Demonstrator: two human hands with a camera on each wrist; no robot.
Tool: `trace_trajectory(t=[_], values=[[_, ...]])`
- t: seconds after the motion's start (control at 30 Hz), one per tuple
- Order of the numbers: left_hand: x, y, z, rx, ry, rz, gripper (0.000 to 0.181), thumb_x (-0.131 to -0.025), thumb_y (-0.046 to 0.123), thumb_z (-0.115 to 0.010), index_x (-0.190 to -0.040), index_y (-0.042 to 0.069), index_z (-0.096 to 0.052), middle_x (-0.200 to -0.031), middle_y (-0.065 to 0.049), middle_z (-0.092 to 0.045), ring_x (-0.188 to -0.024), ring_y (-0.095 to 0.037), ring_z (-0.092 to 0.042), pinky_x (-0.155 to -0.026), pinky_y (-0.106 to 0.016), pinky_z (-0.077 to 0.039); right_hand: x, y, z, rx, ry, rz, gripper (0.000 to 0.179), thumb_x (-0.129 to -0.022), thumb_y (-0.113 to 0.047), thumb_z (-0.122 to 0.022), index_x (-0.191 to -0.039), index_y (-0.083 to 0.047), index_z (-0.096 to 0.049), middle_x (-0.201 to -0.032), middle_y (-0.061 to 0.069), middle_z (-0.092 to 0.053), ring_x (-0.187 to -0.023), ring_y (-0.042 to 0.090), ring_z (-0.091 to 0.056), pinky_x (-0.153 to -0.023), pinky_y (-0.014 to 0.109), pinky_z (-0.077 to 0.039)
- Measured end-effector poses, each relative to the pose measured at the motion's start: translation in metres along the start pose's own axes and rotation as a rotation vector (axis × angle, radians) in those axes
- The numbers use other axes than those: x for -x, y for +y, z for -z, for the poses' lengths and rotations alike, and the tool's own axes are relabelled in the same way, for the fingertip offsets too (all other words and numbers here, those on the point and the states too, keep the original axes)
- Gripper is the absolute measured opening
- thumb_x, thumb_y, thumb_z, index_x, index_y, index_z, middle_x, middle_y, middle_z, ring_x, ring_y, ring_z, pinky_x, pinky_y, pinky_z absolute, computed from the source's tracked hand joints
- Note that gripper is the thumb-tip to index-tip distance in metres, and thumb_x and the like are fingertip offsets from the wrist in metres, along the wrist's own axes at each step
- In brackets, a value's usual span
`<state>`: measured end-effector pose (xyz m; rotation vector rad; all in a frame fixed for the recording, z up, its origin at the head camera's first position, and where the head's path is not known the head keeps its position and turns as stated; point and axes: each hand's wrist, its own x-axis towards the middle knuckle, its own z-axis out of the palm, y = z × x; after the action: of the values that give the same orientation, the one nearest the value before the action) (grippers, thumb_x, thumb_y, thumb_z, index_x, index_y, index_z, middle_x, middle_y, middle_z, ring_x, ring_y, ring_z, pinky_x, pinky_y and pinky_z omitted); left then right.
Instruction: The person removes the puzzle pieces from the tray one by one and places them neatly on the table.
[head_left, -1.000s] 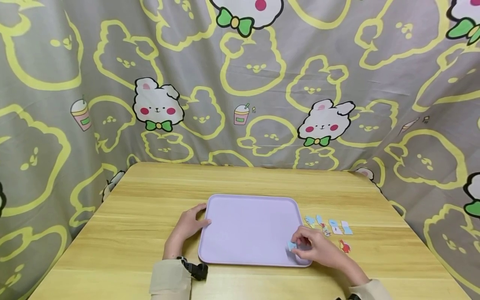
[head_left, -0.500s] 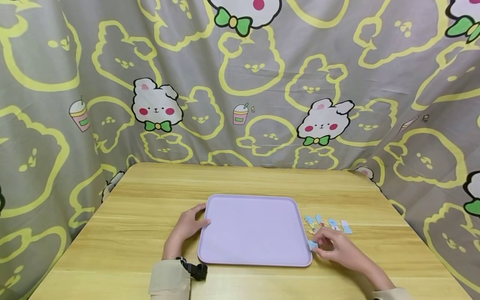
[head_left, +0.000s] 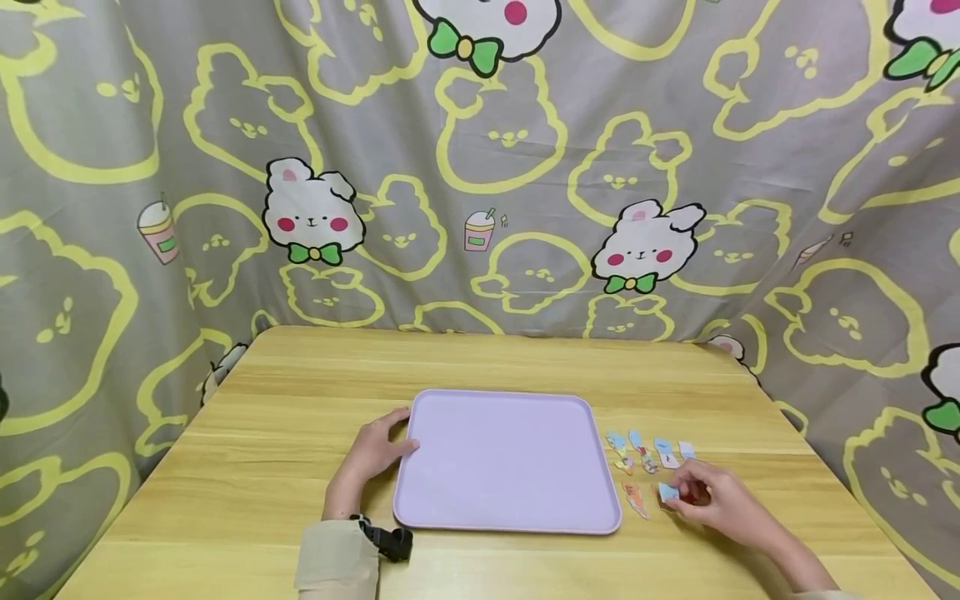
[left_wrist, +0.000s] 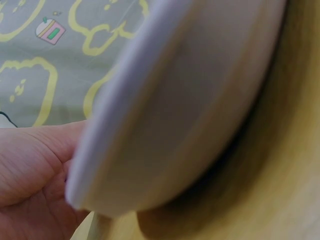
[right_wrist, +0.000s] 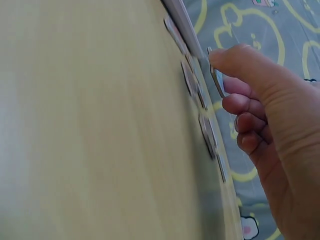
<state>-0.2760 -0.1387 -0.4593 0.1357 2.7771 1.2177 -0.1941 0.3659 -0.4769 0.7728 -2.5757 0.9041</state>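
Note:
At the left side of the lilac tray, my left hand grips the edge, its thumb over the rim. In the left wrist view that hand is partly hidden behind the tray wall. To the right of the tray, my right hand pinches a small flat light-blue puzzle piece between thumb and fingers. The right wrist view shows this piece edge-on, raised above the table. An orange printed piece lies between the tray and my right hand.
Several flat printed pieces, among them a blue-and-white one and a blue-topped one, lie on the wooden table right of the tray. A patterned grey curtain stands behind the table and along both sides.
My right hand has moved right with the puzzle piece, from over the tray's lower right corner to over the table, uncovering the orange piece. My left hand stays at the tray edge.

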Motion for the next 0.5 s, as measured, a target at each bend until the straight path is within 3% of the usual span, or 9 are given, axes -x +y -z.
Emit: trace_trajectory(t=[0.5], values=[[0.001,0.001,0.000,-0.016,0.005,-0.020,0.055,-0.092,0.015,-0.067,-0.142,0.001,-0.049,-0.149,-0.024,-0.044,-0.141,-0.046,-0.036,-0.116,-0.059,-0.033,0.019,0.024,0.027,0.091,0.010,-0.033,0.034,-0.071,0.002,-0.081,-0.085,-0.022,-0.061,-0.072,-0.022,-0.048,-0.061,-0.007,-0.042,-0.047,0.012,-0.035]])
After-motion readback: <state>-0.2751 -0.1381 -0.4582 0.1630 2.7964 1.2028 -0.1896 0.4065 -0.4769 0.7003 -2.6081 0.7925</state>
